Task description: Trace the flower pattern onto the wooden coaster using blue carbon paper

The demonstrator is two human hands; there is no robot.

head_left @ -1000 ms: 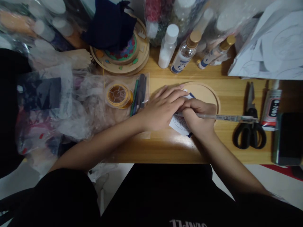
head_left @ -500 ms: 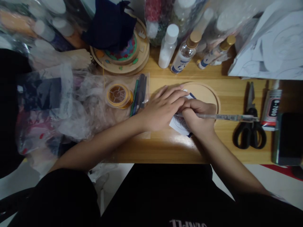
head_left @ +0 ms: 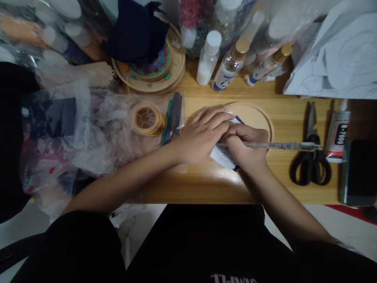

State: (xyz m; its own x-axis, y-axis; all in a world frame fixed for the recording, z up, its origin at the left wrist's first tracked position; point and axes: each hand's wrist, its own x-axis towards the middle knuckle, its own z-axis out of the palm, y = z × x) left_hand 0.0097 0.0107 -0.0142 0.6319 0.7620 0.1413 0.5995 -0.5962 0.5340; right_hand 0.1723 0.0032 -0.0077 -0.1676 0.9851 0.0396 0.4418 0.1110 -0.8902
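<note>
My right hand (head_left: 247, 145) is closed around a clear-barrelled pen (head_left: 281, 146), whose back end points right toward the scissors. The pen's tip is hidden between my hands. Under them lies a white paper (head_left: 222, 157) with line drawing on it, and dark blue edges show beneath the paper. Stretched out flat, my left hand (head_left: 203, 135) rests over the paper's left side, its fingertips touching my right hand. Behind and partly below sits a round wooden board (head_left: 256, 114) with a raised rim.
Black-handled scissors (head_left: 311, 153), a glue tube (head_left: 338, 133) and a phone (head_left: 359, 173) lie at the right. To the left are a spool of golden thread (head_left: 147, 120), several pens (head_left: 173, 116) and plastic bags (head_left: 97, 137). Bottles (head_left: 228, 70) stand along the back.
</note>
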